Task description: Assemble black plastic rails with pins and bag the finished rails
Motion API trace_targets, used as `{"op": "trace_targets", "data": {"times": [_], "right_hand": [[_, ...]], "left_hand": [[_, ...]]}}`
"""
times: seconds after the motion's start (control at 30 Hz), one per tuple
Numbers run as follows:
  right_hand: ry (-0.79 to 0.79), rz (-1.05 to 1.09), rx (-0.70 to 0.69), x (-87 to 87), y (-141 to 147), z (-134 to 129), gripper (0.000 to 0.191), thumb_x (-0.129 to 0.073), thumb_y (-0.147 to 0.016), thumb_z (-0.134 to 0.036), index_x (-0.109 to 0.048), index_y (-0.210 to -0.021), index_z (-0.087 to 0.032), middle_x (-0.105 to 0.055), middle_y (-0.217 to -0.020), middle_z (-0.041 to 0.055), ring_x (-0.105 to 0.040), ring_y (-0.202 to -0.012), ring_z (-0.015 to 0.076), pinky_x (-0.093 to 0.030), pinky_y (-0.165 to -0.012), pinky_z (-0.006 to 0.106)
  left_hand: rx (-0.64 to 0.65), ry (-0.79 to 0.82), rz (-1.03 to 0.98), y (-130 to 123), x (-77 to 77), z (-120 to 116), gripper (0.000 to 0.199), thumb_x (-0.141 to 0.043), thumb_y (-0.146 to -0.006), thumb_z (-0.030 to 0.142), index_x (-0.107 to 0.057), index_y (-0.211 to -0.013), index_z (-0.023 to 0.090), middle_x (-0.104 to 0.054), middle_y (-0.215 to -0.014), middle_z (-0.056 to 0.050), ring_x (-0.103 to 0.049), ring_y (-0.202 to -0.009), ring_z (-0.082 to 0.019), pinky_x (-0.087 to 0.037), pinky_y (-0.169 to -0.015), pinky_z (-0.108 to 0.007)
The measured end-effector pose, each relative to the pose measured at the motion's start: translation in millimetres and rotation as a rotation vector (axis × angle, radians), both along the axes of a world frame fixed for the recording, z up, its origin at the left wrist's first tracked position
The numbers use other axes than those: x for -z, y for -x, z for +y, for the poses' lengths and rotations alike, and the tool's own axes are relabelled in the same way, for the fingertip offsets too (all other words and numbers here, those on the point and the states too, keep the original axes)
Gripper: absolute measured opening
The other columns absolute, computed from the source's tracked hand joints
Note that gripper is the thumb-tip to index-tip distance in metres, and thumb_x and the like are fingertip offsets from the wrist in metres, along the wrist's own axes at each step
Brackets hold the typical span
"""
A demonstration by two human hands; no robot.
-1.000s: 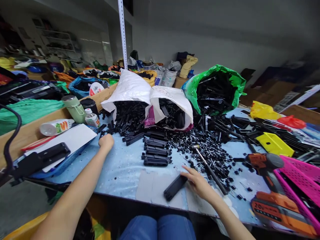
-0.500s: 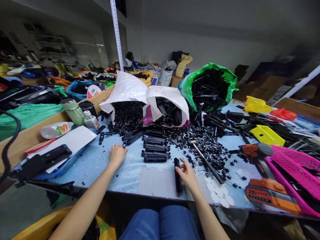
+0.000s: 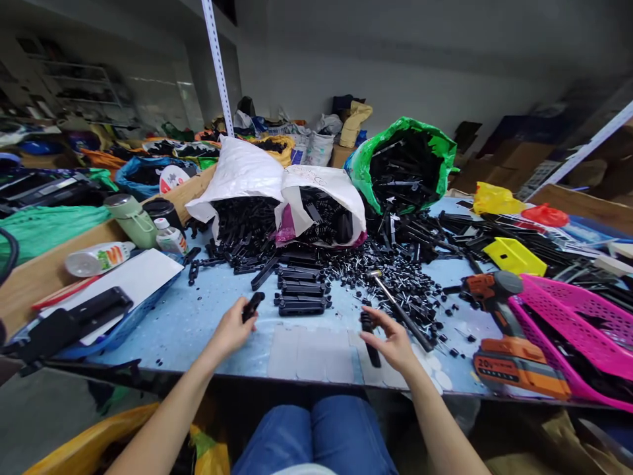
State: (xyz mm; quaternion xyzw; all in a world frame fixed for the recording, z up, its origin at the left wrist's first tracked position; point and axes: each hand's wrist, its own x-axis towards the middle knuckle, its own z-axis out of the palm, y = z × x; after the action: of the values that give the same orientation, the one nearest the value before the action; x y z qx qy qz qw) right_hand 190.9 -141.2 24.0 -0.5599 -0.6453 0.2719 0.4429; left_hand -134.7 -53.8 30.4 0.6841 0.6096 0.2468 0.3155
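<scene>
My left hand (image 3: 235, 328) is closed on a short black plastic part (image 3: 253, 307), lifted over the blue table sheet. Between the thumb and fingers of my right hand (image 3: 393, 338) is a long, narrow black plastic part (image 3: 370, 343), standing roughly lengthwise near the front edge. Several similar black parts lie stacked in a neat row (image 3: 302, 305) between my hands. Beyond my right hand, a hammer (image 3: 400, 310) rests against a heap of small black-headed screws (image 3: 390, 267).
An orange cordless drill (image 3: 519, 366) and a pink basket (image 3: 568, 297) stand at the right. White sacks (image 3: 250, 168) and a green sack (image 3: 353, 173) spill black parts at the back. On the left are a green flask (image 3: 131, 221), bottles and a blue tray (image 3: 119, 340).
My left hand has picked up a short black part and drawn it nearer. My right hand has moved a little right with its long part, which is now turned. The view has shifted slightly.
</scene>
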Motion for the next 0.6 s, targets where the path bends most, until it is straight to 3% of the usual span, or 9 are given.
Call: {"op": "trace_targets", "data": {"times": [0.13,0.2,0.27,0.33,0.43,0.5,0.6], "right_hand": [[0.071,-0.578,-0.217,7.3,32.4,2.3,0.042,-0.057,-0.077,-0.035,-0.054,-0.117,-0.023,-0.061,-0.102,0.0101,-0.053,-0.094,0.0261,-0.041,-0.082,0.042],[0.111,-0.659,-0.22,15.5,42.7,2.2,0.042,-0.054,-0.08,-0.036,-0.053,-0.119,-0.022,-0.06,-0.101,0.0115,-0.053,-0.093,0.0273,-0.041,-0.082,0.044],[0.121,-0.48,-0.15,20.0,49.3,3.0,0.042,-0.046,-0.084,-0.041,-0.052,-0.121,-0.021,-0.06,-0.097,0.011,-0.055,-0.088,0.0248,-0.043,-0.08,0.042],[0.169,-0.112,-0.096,18.3,57.0,5.0,0.046,-0.034,-0.088,-0.047,-0.049,-0.123,-0.022,-0.061,-0.089,0.0082,-0.058,-0.075,0.0196,-0.048,-0.07,0.036],[0.288,0.352,-0.114,8.7,71.2,8.6,0.055,-0.027,-0.087,-0.053,-0.042,-0.128,-0.02,-0.057,-0.07,0.0024,-0.055,-0.053,0.0132,-0.049,-0.052,0.028],[0.286,0.416,-0.14,1.7,75.7,10.3,0.056,-0.034,-0.086,-0.053,-0.041,-0.129,-0.02,-0.055,-0.069,0.001,-0.052,-0.048,0.0111,-0.048,-0.048,0.026],[0.109,0.217,-0.184,-7.3,68.5,12.0,0.05,-0.047,-0.082,-0.046,-0.046,-0.126,-0.022,-0.058,-0.084,0.0043,-0.054,-0.057,0.0109,-0.049,-0.054,0.026]], "left_hand": [[0.054,0.085,-0.348,-42.7,6.5,-30.0,0.027,-0.044,-0.075,0.047,-0.04,-0.069,0.021,-0.048,-0.055,0.006,-0.047,-0.044,-0.011,-0.037,-0.048,-0.023],[0.104,0.122,-0.447,-60.5,9.7,-40.1,0.036,-0.036,-0.079,0.053,-0.042,-0.066,0.02,-0.048,-0.054,0.005,-0.045,-0.045,-0.011,-0.036,-0.047,-0.023],[0.144,0.121,-0.499,-75.0,10.0,-48.8,0.036,-0.037,-0.08,0.052,-0.046,-0.07,0.019,-0.048,-0.055,0.004,-0.046,-0.046,-0.01,-0.036,-0.047,-0.022],[0.171,0.099,-0.54,-87.2,6.7,-56.4,0.033,-0.042,-0.079,0.047,-0.05,-0.09,0.017,-0.048,-0.061,0.005,-0.045,-0.044,-0.009,-0.036,-0.046,-0.021],[0.198,-0.009,-0.503,-99.6,-1.8,-64.5,0.041,-0.041,-0.082,0.038,-0.044,-0.119,0.018,-0.051,-0.073,0.002,-0.048,-0.048,-0.009,-0.04,-0.048,-0.022],[0.214,-0.151,-0.392,-102.2,-6.5,-67.3,0.038,-0.038,-0.085,0.033,-0.049,-0.119,0.02,-0.054,-0.08,-0.002,-0.054,-0.063,-0.013,-0.045,-0.06,-0.025],[0.23,-0.327,-0.224,-100.1,-8.8,-69.4,0.036,-0.035,-0.087,0.028,-0.053,-0.117,0.021,-0.054,-0.082,-0.004,-0.056,-0.074,-0.016,-0.047,-0.07,-0.029]]}}
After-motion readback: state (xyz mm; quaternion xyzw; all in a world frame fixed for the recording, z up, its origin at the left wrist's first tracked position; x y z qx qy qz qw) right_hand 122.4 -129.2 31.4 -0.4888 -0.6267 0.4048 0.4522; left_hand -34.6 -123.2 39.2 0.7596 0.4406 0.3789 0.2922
